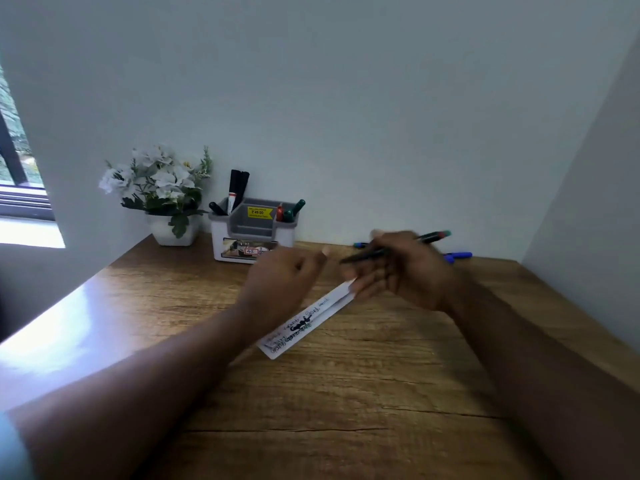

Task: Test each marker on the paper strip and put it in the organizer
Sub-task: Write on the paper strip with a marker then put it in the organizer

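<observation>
closest to the camera is the wooden desk (346, 393), with the paper strip (304, 323) lying on it at an angle, already covered in scribbles at the near end. left hand (287, 271) hovers just above the strip with fingers loosely curled, looks like it's holding nothing, though it's blurry so i can't tell if it's pinching a cap. right hand (398, 268) grips a dark marker (398, 247) with a greenish end, and its lower fingers touch the far end of the strip. behind that, a couple of blue markers (457, 256) lie on the desk. far back by the wall sits the organizer (252, 233), with black, red and green markers already in it, next to a flower pot (173, 230).

my guess at what goes wrong: nothing's pinning the strip, so it could slide when the tip drags, or ink ends up on the desk.
</observation>
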